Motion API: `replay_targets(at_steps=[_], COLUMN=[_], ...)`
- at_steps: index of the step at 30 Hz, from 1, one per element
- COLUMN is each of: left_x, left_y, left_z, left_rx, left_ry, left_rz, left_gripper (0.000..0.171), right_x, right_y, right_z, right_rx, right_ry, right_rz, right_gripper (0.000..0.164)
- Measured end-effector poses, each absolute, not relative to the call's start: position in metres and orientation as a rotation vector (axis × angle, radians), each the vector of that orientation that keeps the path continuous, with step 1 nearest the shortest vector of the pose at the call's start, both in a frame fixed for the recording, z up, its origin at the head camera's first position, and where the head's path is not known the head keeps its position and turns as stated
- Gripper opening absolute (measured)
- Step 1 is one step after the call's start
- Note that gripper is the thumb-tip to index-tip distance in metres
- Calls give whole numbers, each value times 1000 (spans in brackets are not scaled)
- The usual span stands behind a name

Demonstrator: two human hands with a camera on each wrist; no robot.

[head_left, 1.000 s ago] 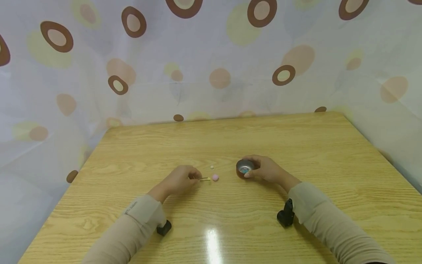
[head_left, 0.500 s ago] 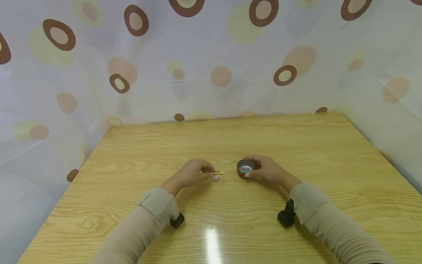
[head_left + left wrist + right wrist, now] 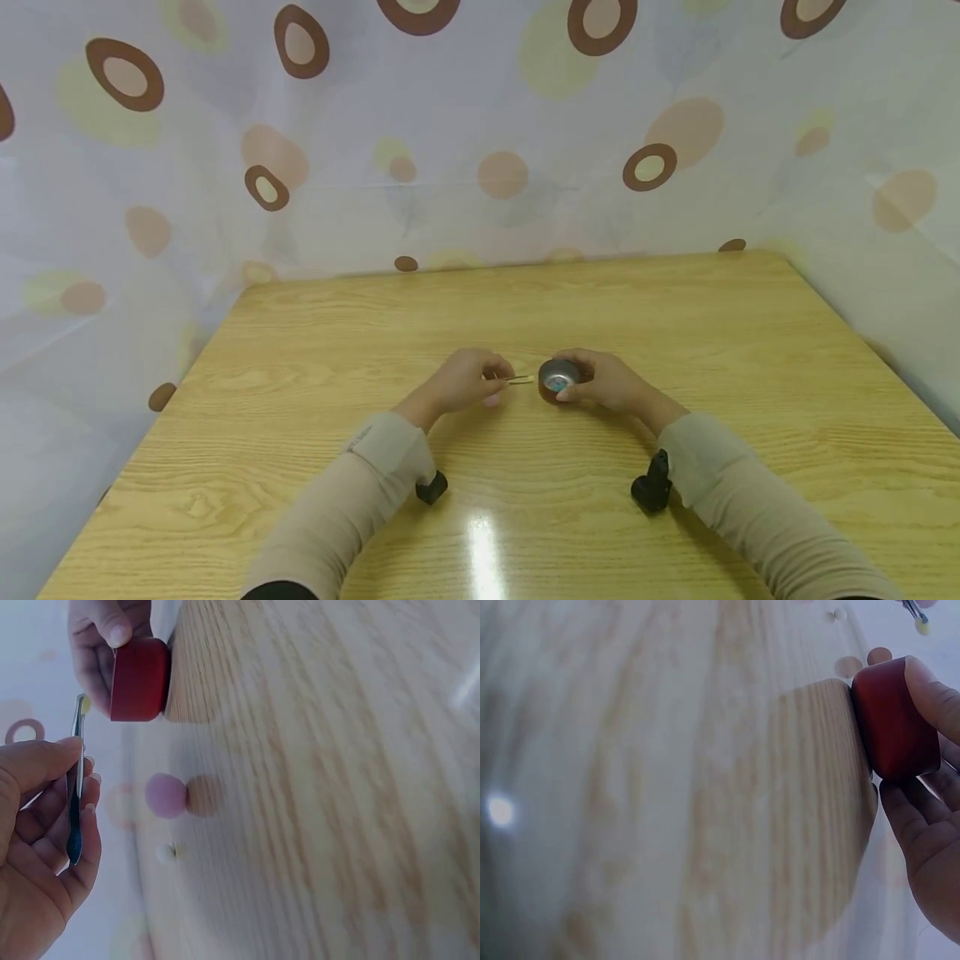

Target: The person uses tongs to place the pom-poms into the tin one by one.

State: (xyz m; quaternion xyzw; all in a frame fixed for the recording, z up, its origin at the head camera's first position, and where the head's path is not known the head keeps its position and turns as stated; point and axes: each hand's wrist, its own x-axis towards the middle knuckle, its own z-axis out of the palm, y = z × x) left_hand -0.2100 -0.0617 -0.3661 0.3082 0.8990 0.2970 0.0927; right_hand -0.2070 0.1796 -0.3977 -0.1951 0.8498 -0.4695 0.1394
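Observation:
My left hand (image 3: 463, 379) pinches a pair of metal tweezers (image 3: 76, 780) between thumb and fingers. At the tweezers' tips is a small pale yellow bead (image 3: 85, 704), just left of a small red bowl (image 3: 139, 681) in the head view. My right hand (image 3: 611, 385) grips that bowl by its side, thumb at the near wall and fingers behind. The bowl's inside is silvery metal, with small blue pieces (image 3: 558, 385) at the bottom. Below the left hand, a pink ball (image 3: 166, 796) lies on the table, partly covered by the hand in the head view.
A small white bead (image 3: 165, 853) lies on the table beyond the pink ball in the left wrist view. The wood-grain table (image 3: 300, 350) ends at a patterned cloth backdrop (image 3: 450, 225). A black wrist camera (image 3: 651, 492) hangs below the right cuff.
My left hand has moved right and away from me, carrying the tweezers and yellow bead over the pink ball toward the bowl. The right hand and bowl have stayed in place.

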Motion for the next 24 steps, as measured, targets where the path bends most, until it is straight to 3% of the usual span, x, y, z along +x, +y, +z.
replay_targets(at_steps=[13,24], left_x=[-216,-218], left_y=[-36,-30], left_z=[-368,-367], left_rx=[715,728], left_ry=[2559,2571], left_rz=[959,925], left_gripper=[19,19], right_x=[-206,-207], right_y=[179,180], right_z=[-395,-396], right_rx=[-545,-539], right_ry=[2411,2421], right_rz=[-1388,-1376], right_gripper=[59,58])
